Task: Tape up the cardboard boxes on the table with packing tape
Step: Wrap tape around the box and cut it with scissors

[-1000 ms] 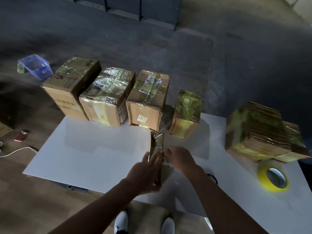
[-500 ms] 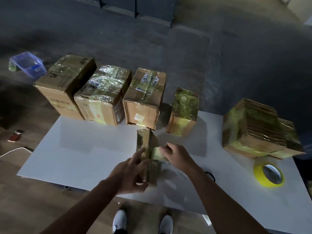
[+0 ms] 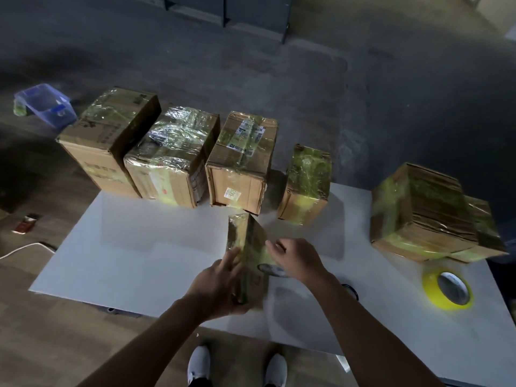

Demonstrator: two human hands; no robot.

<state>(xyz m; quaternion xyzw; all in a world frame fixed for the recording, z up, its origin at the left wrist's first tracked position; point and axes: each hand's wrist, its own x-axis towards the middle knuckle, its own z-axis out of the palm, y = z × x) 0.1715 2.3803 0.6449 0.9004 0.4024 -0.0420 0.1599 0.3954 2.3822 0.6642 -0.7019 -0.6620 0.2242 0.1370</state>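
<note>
A small narrow box (image 3: 247, 247), wrapped in shiny yellowish tape, stands on end over the near middle of the white table (image 3: 134, 258). My left hand (image 3: 220, 286) grips its lower left side. My right hand (image 3: 296, 258) rests its fingertips on the box's right face and holds a tape roll (image 3: 272, 270) that is mostly hidden under the palm. A second roll of yellow tape (image 3: 448, 290) lies flat at the table's right. Several taped boxes line the far edge, among them a large left box (image 3: 109, 141), a labelled middle box (image 3: 240, 160) and a small box (image 3: 305, 182).
A taped stack of boxes (image 3: 427, 213) sits at the right, just behind the yellow roll. A small black ring (image 3: 352, 291) lies by my right forearm. On the floor to the left are a blue plastic bin (image 3: 46, 104) and a white cable (image 3: 19, 250).
The small box has turned in my hands and shows a wider taped face. My right hand slid along that face, and the roll under it has come into sight.
</note>
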